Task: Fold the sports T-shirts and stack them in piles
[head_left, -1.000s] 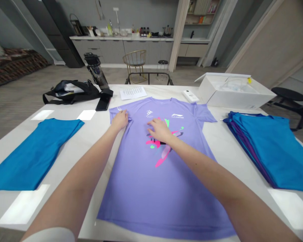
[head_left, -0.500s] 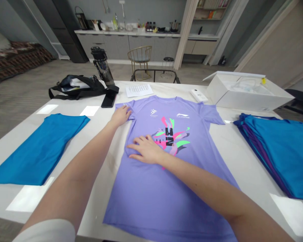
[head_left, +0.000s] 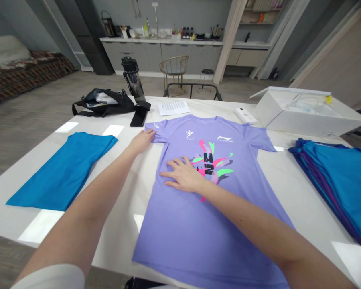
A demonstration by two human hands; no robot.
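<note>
A purple short-sleeved T-shirt point(head_left: 180, 224) lies spread front side up, with its collar away from me and a bright print on the chest. My left hand point(head_left: 140, 141) is at the outer edge of the left-side sleeve, fingers stretched out and fingertips touching the cloth; its thumb is hidden. Flat on the shirt's body, just left of the print, rests my right hand point(head_left: 182, 175) with its fingers spread. A folded blue garment point(head_left: 63, 168) lies to the left of my left forearm. At the right is a stack of folded blue and purple garments point(head_left: 339, 176).
On the white table point(head_left: 117, 237) stand a black bag point(head_left: 108, 105), a dark bottle point(head_left: 135, 82) and an open white box point(head_left: 307, 116). A phone point(head_left: 138, 119), a printed sheet point(head_left: 173, 107) and a small white box point(head_left: 245, 116) lie beyond the shirt. A chair point(head_left: 192, 86) is behind the table.
My left hand has slid slightly outward at the sleeve, which lies flatter and shows its white mark. My right hand stays on the shirt. The view has turned a little left.
</note>
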